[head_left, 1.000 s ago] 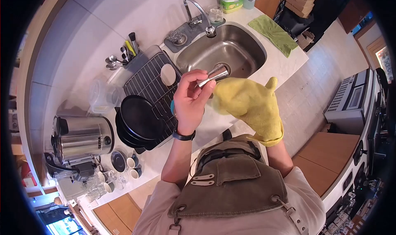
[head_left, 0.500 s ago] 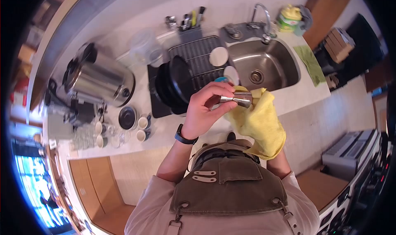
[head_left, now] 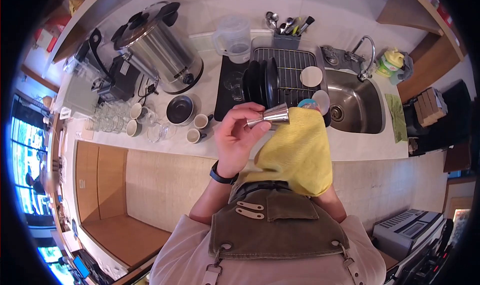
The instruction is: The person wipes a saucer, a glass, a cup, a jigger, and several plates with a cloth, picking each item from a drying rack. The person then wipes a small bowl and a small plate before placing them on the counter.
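Note:
My left hand [head_left: 235,140], with a dark band on its wrist, pinches a shiny steel jigger [head_left: 270,116] between thumb and fingers. The jigger lies nearly level, its wider open end pointing right at the edge of a yellow cloth [head_left: 300,150]. That cloth drapes over my right hand and hangs down toward my apron. Only the right forearm [head_left: 331,205] shows; the right fingers are covered by the cloth. Both hands are raised in front of the counter edge, before the drying rack [head_left: 295,86].
Black plates [head_left: 271,82] stand in the rack, beside the steel sink [head_left: 367,120] with its faucet [head_left: 371,60]. A large steel urn [head_left: 165,55], a clear pitcher [head_left: 234,41], small cups [head_left: 194,136], a dark bowl [head_left: 180,110] and several glasses [head_left: 107,116] stand along the counter.
The view has swung left, so the counter items sit further right. My left hand has moved left along the counter with the jigger, and the cloth now spreads wider over my right hand.

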A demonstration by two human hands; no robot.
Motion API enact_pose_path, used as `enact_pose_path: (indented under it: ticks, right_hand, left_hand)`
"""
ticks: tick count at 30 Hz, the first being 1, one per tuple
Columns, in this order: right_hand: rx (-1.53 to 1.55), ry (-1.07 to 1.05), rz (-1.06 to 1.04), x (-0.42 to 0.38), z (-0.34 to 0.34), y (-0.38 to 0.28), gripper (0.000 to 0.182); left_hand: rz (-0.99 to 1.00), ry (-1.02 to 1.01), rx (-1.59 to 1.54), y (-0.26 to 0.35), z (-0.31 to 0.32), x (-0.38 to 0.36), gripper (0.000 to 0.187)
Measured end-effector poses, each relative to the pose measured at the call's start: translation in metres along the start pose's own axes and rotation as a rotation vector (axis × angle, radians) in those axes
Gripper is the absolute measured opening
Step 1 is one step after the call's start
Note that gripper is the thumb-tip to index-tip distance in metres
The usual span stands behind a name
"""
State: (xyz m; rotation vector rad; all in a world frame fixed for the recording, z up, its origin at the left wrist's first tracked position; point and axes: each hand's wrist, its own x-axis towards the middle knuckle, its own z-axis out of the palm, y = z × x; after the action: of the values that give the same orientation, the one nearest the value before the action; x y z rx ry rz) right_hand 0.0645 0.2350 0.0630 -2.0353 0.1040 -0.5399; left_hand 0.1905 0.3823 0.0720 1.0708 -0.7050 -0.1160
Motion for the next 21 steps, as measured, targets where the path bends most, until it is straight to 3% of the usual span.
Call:
enact_pose_path:
  ticks: [4, 9, 12, 14, 16, 18, 21]
  right_hand:
    - [-0.309, -0.142, -0.126, 0.003, 0.003, 0.009, 0.059]
    - [0.024, -0.126, 0.095, 0.006, 0.004, -0.029, 0.055]
    - [0.333, 0.047, 0.028, 0.020, 0.035, -0.004, 0.040]
    - [0.399, -0.048, -0.075, 0.030, 0.033, 0.013, 0.038]
    - [0.793, -0.071, 0.189, 0.038, 0.025, 0.004, 0.042]
    - [0.735, -0.091, 0.192, 0.042, 0.018, 0.002, 0.046]
    - [0.859, 0.039, 0.247, 0.043, 0.017, -0.028, 0.054]
  left_hand:
    - [-0.051, 0.043, -0.031, 0.005, -0.019, -0.008, 0.029]
    - [-0.110, -0.027, -0.010, -0.003, -0.023, -0.006, 0.028]
    - [-0.182, -0.039, -0.035, -0.005, -0.020, -0.004, 0.027]
    - [-0.204, -0.112, -0.029, -0.005, -0.017, -0.003, 0.026]
    - [-0.191, -0.149, 0.029, -0.004, -0.018, 0.000, 0.026]
    - [-0.142, -0.244, 0.070, 0.000, -0.024, 0.003, 0.020]
    - [0.042, 0.025, -0.133, -0.021, -0.023, 0.015, 0.031]
